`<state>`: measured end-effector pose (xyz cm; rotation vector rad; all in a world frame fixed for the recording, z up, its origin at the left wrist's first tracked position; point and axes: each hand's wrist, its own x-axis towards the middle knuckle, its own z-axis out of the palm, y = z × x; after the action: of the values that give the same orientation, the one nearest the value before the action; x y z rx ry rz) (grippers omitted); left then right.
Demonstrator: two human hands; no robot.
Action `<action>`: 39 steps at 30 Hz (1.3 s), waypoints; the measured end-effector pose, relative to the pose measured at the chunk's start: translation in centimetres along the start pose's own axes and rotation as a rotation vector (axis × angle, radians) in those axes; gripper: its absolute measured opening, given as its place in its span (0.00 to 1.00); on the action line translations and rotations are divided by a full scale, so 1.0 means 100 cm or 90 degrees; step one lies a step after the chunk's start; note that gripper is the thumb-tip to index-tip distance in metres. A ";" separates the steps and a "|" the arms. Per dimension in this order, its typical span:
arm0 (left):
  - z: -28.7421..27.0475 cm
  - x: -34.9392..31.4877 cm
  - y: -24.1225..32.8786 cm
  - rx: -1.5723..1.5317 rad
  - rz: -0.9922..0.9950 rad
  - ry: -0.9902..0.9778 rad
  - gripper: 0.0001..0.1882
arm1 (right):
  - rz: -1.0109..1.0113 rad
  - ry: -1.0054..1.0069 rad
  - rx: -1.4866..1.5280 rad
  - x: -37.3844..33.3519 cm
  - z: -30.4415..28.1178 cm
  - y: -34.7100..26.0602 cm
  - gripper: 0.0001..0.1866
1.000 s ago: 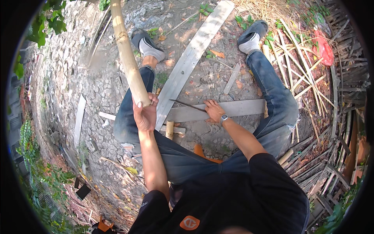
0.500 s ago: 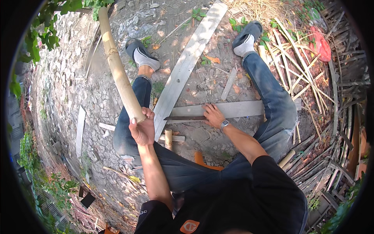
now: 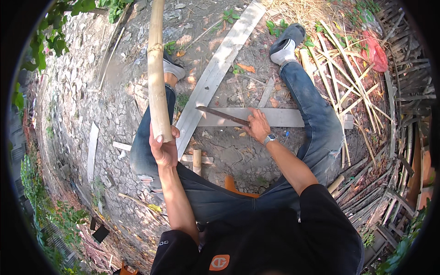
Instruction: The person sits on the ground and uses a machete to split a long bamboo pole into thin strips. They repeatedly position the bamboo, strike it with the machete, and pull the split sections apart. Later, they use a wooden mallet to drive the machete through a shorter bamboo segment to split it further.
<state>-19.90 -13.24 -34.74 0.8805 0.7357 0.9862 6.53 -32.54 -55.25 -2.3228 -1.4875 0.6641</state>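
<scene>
My left hand [image 3: 165,149] is closed around the near end of a thick pale bamboo pole [image 3: 158,82], which stretches away past the top of the view with a node partway along. The fingers of my right hand [image 3: 258,124] wrap round the hidden handle of a long dark knife [image 3: 222,115]. Its narrow blade points left and slightly away, over a flat grey board [image 3: 282,117] lying crosswise between my legs. A gap separates the blade from the bamboo.
A long grey plank [image 3: 215,73] slants across the ground beside my left leg. A short bamboo piece [image 3: 197,161] stands near a small wooden strip. Split bamboo strips [image 3: 348,82] lie scattered on the right, near a red plastic bag [image 3: 375,51]. Under me is an orange seat [image 3: 233,185].
The bamboo pole has swung right and now points more straight ahead. My right hand has brought the knife up off the board's near edge, its tip turning away from me.
</scene>
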 end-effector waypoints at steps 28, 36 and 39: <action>0.161 -0.148 0.129 0.196 0.569 -0.168 0.29 | -0.021 0.385 0.493 -0.180 -0.136 -0.125 0.14; 0.161 -0.072 0.081 0.216 0.658 -0.110 0.34 | 0.072 0.336 0.737 -0.201 -0.208 -0.152 0.09; 0.163 -0.064 0.021 0.378 0.765 -0.060 0.35 | 0.051 0.347 0.756 -0.216 -0.233 -0.168 0.15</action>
<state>-9.39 -23.12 -24.63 1.9812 0.3587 1.7807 -1.70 -45.27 -22.69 -1.4227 -0.4794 0.6051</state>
